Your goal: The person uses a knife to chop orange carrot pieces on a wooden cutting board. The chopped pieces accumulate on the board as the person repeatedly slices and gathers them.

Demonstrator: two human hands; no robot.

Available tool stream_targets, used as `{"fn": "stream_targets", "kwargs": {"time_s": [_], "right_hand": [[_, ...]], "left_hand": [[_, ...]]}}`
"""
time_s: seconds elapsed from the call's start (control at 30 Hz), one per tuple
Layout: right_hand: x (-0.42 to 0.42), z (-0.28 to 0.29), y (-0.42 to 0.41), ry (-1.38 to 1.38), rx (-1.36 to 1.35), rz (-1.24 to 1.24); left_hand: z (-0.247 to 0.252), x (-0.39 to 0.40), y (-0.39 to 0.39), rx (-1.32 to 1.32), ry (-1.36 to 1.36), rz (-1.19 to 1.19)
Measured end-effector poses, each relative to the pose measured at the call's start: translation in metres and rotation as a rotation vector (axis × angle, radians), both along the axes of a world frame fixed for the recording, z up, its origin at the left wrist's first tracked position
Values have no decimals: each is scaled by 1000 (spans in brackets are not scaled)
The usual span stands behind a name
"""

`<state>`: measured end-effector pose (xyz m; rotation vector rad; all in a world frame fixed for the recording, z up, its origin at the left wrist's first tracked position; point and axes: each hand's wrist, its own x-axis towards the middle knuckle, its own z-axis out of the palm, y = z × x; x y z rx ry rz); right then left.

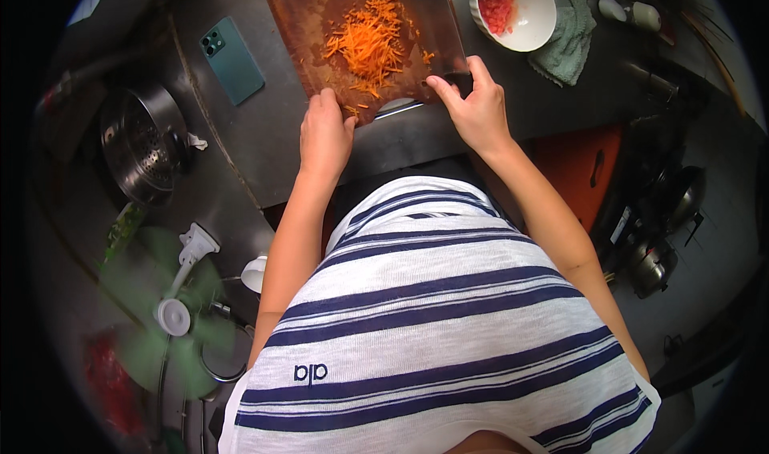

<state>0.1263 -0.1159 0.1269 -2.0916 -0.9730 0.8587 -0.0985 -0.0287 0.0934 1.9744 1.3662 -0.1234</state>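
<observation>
A brown wooden cutting board (288,27) lies on the dark metal counter, its near end at the counter's front edge. Heaped on it are orange carrot shreds (369,42), with a few strays near the close edge. My left hand (326,131) grips the board's near left corner, fingers on top. At the near right corner, my right hand (480,111) has its thumb on the board and its fingers around the side. A broad knife blade (447,27) lies along the board's right side; its dark handle is partly hidden by that hand.
Right of the board, a white bowl (531,15) holds red chopped food, beside a grey-green cloth (568,39). To the left lie a green phone (232,62) and a steel steamer pot (144,148). A fan (174,317) spins at lower left. An orange cabinet door (577,166) is below the counter.
</observation>
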Motion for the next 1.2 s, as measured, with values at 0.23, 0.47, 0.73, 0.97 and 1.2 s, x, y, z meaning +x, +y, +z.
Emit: {"fn": "stream_targets", "kwargs": {"time_s": [0.23,0.47,0.73,0.97,1.2], "right_hand": [[3,1,0,-3,-17,7],[16,-10,-1,-155,3,130],[15,-6,4,-99,-30,72],[15,-9,0,-96,-28,57],[34,-16,10,-293,-11,256]], "left_hand": [[-28,27,9,279,-197,95],[-34,37,28,562,-301,226],[-41,73,32,425,-333,131],[-41,103,26,537,-185,128],[-62,87,26,644,-276,70]]}}
